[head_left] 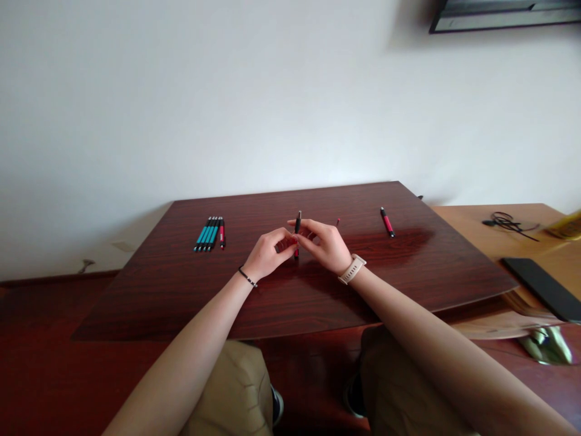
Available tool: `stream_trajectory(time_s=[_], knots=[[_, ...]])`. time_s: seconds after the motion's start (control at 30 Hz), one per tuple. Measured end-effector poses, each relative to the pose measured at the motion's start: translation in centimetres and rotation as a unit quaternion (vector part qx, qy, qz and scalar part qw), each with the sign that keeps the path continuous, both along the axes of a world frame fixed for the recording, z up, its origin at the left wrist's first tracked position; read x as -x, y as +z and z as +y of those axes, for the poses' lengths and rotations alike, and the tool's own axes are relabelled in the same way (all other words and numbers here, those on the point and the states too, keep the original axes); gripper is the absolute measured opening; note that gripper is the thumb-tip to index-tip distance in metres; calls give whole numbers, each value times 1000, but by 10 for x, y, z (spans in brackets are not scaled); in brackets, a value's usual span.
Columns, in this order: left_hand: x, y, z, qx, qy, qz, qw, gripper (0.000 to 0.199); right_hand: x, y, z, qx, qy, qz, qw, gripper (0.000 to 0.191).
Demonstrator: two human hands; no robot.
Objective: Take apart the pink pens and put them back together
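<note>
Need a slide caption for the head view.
Left hand and right hand hold a pen over a dark table, between a row of pens and a lone red pen.

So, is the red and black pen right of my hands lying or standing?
Lying: the red and black pen rests full-length on the reddish-brown wood-grain tabletop.

No readable lettering
Any print on the row of pens, the upright pen, the lone red pen or the yellow object is too small or blurred.
</note>
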State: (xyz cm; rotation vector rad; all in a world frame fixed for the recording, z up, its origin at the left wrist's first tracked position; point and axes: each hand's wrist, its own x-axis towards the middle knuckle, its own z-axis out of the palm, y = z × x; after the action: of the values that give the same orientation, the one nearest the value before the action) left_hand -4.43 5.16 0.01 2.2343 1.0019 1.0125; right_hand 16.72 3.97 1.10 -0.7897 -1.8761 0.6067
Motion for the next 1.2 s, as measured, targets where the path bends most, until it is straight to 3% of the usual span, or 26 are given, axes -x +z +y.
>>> stream_trajectory(time_s=[1.2], knots=[[2, -3, 1, -11, 3, -1, 1000, 15, 0, -9, 0, -18, 9, -24, 1000, 20]])
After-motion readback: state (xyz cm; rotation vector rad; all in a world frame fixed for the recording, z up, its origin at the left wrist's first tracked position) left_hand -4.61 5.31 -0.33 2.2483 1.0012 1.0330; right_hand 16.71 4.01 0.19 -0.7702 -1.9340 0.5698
